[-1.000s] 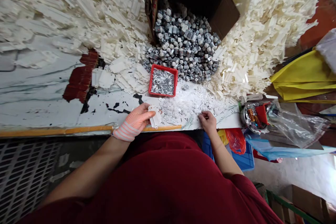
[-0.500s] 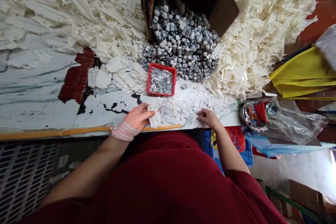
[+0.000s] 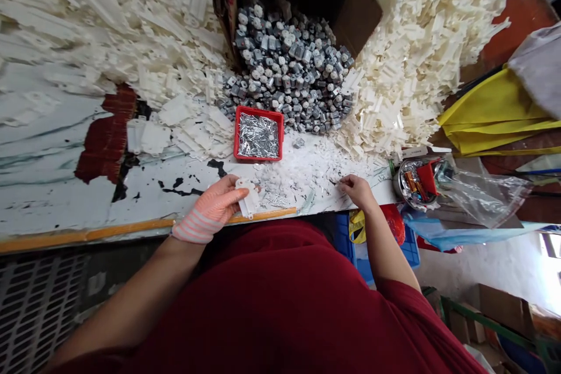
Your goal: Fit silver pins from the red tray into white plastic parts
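My left hand (image 3: 209,210), in an orange-and-grey striped glove, is closed on a flat white plastic part (image 3: 248,201) above the table's front edge. My bare right hand (image 3: 357,191) is at the tabletop to the right, thumb and fingers pinched together. A small dark sliver shows at its fingertips, too small to name. Between the hands lie loose metal pins (image 3: 275,200) and small clear plastic bits (image 3: 284,175). Just behind them stands a red tray (image 3: 258,158) filled with metal pins (image 3: 258,135).
Small grey motors (image 3: 293,79) spill from a cardboard box (image 3: 367,11) at the back. White plastic parts are heaped at left (image 3: 131,23) and right (image 3: 421,58). A metal bowl (image 3: 398,187) of small items and a clear bag (image 3: 491,196) sit at right.
The view has shifted, so the table's things appear farther left. My right hand has moved rightward over the tabletop, still pinched. My left hand keeps its hold on the white plastic part.
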The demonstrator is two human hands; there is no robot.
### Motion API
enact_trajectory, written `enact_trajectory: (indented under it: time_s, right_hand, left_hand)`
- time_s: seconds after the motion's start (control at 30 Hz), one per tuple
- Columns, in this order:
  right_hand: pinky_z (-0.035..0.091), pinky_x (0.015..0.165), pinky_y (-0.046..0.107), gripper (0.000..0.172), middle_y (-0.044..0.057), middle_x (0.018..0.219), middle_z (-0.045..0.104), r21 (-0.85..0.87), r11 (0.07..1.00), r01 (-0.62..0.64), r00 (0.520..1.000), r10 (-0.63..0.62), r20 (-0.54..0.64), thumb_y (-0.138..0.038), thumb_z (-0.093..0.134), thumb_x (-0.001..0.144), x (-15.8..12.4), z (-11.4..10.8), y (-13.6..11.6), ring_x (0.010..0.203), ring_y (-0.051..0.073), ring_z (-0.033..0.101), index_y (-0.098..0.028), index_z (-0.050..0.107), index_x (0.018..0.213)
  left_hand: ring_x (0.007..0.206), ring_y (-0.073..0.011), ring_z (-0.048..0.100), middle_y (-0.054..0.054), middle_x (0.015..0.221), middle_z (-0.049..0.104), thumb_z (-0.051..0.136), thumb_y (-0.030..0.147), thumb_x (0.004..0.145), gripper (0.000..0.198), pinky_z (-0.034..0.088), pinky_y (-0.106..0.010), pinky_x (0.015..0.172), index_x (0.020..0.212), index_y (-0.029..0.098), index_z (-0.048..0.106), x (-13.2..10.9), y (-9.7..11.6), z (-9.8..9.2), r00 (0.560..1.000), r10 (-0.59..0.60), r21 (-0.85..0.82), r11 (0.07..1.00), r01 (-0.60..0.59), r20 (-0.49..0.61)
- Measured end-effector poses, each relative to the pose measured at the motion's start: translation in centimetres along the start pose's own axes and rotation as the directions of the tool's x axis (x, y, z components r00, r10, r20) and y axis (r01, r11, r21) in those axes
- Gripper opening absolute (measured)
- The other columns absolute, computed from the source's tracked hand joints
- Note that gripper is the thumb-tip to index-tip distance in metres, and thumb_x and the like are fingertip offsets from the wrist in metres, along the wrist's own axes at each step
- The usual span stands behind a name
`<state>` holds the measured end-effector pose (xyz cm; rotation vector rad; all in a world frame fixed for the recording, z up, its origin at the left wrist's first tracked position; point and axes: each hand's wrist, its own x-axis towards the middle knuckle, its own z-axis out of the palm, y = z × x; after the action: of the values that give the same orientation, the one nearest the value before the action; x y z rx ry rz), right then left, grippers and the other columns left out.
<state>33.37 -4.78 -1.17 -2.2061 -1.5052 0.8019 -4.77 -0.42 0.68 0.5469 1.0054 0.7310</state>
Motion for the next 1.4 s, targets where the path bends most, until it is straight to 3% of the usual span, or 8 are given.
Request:
enact_trajectory:
  time_s: [0.2, 0.7, 0.93, 1.07, 1.17, 1.27, 1.33, 1.4]
  right_hand:
    - [0.047, 0.064, 0.026, 0.021, 0.000, 0.071, 0.068, 0.041, 0.999, -0.024, 0.999, 0.023, 0.022, -0.026, 0.061, 0.070, -1.5, 1.0, 1.5, 0.066, 0.015, 0.061, -0.019, 0.068, 0.088]
    - [0.045, 0.064, 0.025, 0.016, -0.001, 0.074, 0.069, -0.060, 0.996, 0.061, 0.997, -0.059, 0.046, -0.018, 0.059, 0.071, -1.1, 2.5, -2.3, 0.068, 0.014, 0.061, -0.021, 0.065, 0.086]
    - [0.040, 0.061, 0.028, 0.024, 0.004, 0.082, 0.071, -0.423, 0.900, 0.107, 0.993, -0.075, 0.093, -0.014, 0.058, 0.072, -1.2, 4.2, -5.7, 0.077, 0.021, 0.063, -0.025, 0.065, 0.092]
    - [0.039, 0.060, 0.028, 0.026, 0.006, 0.083, 0.072, -0.486, 0.863, 0.137, 0.988, -0.084, 0.129, -0.010, 0.054, 0.072, -1.0, 4.7, -6.1, 0.076, 0.022, 0.063, -0.024, 0.066, 0.091]
    - [0.040, 0.059, 0.026, 0.027, 0.004, 0.076, 0.070, -0.375, 0.918, 0.128, 0.989, -0.090, 0.119, -0.011, 0.055, 0.069, -1.1, 4.4, -5.7, 0.070, 0.019, 0.061, -0.022, 0.067, 0.091]
    - [0.044, 0.062, 0.026, 0.022, 0.000, 0.067, 0.066, -0.067, 0.987, 0.143, 0.986, -0.136, 0.096, -0.017, 0.056, 0.069, -1.2, 4.0, -6.0, 0.063, 0.015, 0.058, -0.019, 0.068, 0.088]
    - [0.047, 0.063, 0.027, 0.016, 0.000, 0.066, 0.066, 0.170, 0.974, 0.151, 0.983, -0.166, 0.080, -0.026, 0.059, 0.071, -1.3, 4.0, -7.4, 0.062, 0.014, 0.058, -0.018, 0.068, 0.082]
    - [0.048, 0.063, 0.028, 0.020, 0.002, 0.068, 0.067, 0.375, 0.919, 0.125, 0.977, -0.180, 0.116, -0.036, 0.065, 0.072, -1.4, 4.4, -9.6, 0.062, 0.015, 0.060, -0.017, 0.066, 0.078]
  left_hand:
    - [0.080, -0.0228, 0.068, -0.004, 0.084, 0.071, 0.079, 0.029, 0.058, 0.041, 0.056, -0.030, 0.068, 0.090, 0.018, 0.056, 0.1, 0.1, 0.6, 1.000, -0.009, 0.009, 1.000, 0.009, 0.001]
    - [0.086, -0.0250, 0.068, -0.003, 0.091, 0.071, 0.078, 0.033, 0.062, 0.040, 0.057, -0.030, 0.067, 0.094, 0.020, 0.057, -0.3, -0.5, 0.2, 1.000, -0.002, 0.035, 0.999, 0.003, -0.003]
    - [0.080, -0.0217, 0.068, -0.003, 0.087, 0.069, 0.079, 0.031, 0.061, 0.042, 0.057, -0.030, 0.067, 0.093, 0.018, 0.056, 0.0, -0.9, 0.2, 1.000, -0.005, 0.007, 1.000, 0.005, 0.014]
    - [0.081, -0.0220, 0.068, -0.003, 0.087, 0.069, 0.078, 0.032, 0.062, 0.040, 0.057, -0.031, 0.068, 0.091, 0.018, 0.054, 0.0, -1.0, 0.2, 1.000, -0.009, 0.014, 1.000, 0.009, 0.020]
    - [0.081, -0.0224, 0.067, -0.002, 0.085, 0.067, 0.076, 0.033, 0.065, 0.037, 0.056, -0.032, 0.069, 0.091, 0.019, 0.054, -0.1, -0.9, 0.7, 0.999, -0.027, 0.049, 0.998, 0.025, 0.046]
    - [0.078, -0.0210, 0.066, -0.001, 0.078, 0.064, 0.075, 0.031, 0.066, 0.031, 0.055, -0.030, 0.067, 0.087, 0.018, 0.054, -0.1, -1.0, 1.6, 0.999, 0.001, 0.105, 0.994, -0.007, 0.051]
    - [0.074, -0.0193, 0.065, 0.000, 0.074, 0.062, 0.074, 0.030, 0.066, 0.030, 0.054, -0.028, 0.063, 0.084, 0.018, 0.053, 0.1, -1.3, 2.5, 0.999, 0.019, 0.114, 0.993, -0.025, 0.049]
    - [0.071, -0.0184, 0.065, 0.001, 0.074, 0.061, 0.072, 0.030, 0.067, 0.031, 0.054, -0.029, 0.059, 0.086, 0.018, 0.051, 0.4, -1.6, 3.3, 0.997, 0.005, 0.081, 0.997, -0.012, 0.083]
